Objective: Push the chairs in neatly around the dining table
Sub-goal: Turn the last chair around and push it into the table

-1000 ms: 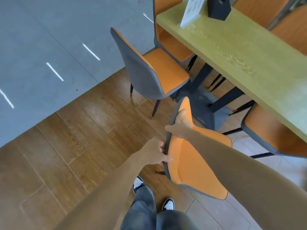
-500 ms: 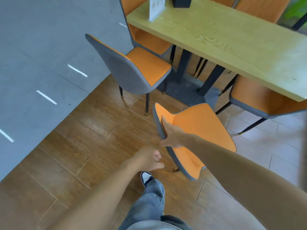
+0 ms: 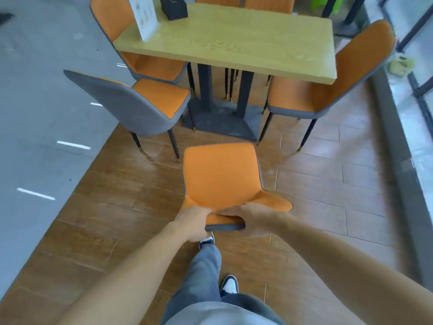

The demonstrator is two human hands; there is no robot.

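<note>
Orange chair at centre frame, facing the end of the dining table at upper centre, not yet tucked in. Left hand and right hand both clamped on backrest top edge. Probably light, rigid shell with padded upholstery; backrest top is a sensible hold.

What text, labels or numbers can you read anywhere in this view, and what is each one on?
Nothing here can be read.
White table sign on the dining table: faint markings, too blurred to read.
Black box beside it: no lettering visible.
Held chair, other chairs and floor: no text seen.
</note>
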